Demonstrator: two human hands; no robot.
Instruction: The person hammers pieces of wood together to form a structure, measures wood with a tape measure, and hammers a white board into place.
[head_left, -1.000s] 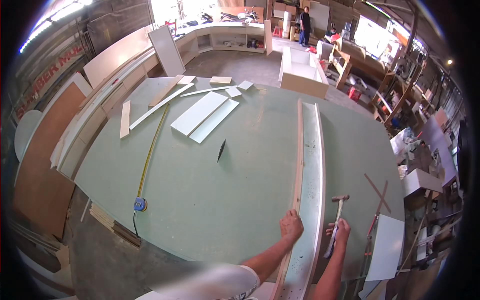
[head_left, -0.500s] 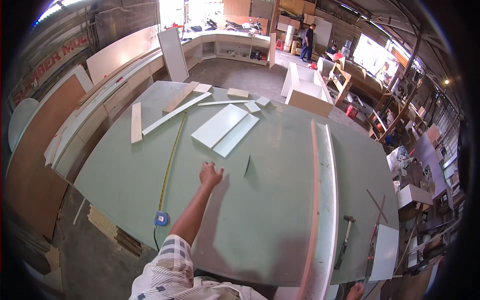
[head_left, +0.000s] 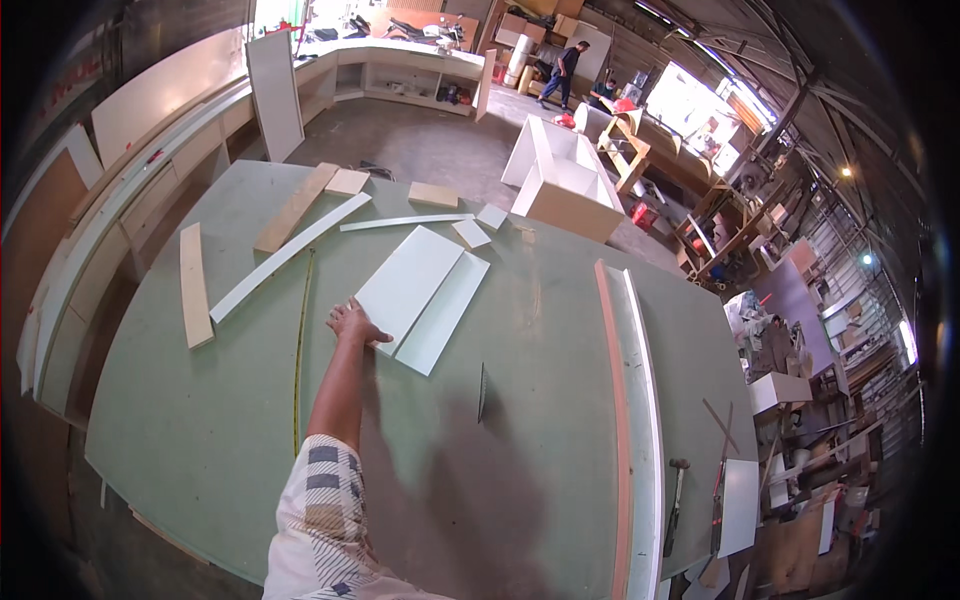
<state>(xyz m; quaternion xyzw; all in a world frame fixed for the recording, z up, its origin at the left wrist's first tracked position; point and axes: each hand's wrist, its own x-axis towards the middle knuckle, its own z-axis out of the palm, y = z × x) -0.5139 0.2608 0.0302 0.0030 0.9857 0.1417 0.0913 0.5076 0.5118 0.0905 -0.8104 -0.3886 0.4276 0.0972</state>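
Observation:
My left hand (head_left: 357,323) is at the near left end of a white board (head_left: 412,285) lying on the green worktable (head_left: 540,450). Its fingers curl at the board's left corner and the thumb lies along the near edge. Close against that board's right side lies a narrower pale board (head_left: 445,312). Left of my forearm runs the yellow blade of a tape measure (head_left: 301,360); its case is hidden by my sleeve. A small thin dark piece (head_left: 482,392) is to the right of my hand. My right hand is out of view.
Wood strips (head_left: 196,285) and small offcuts (head_left: 434,195) lie along the table's far side. A long white channel-shaped piece (head_left: 640,400) crosses the right side, with a hammer (head_left: 676,500) beyond it. A white cabinet box (head_left: 565,180) stands past the table. Another person (head_left: 566,75) is far back.
My left hand has moved forward and left from bare tabletop onto the white board. My right hand has gone out of view at the lower right. The whole view has shifted.

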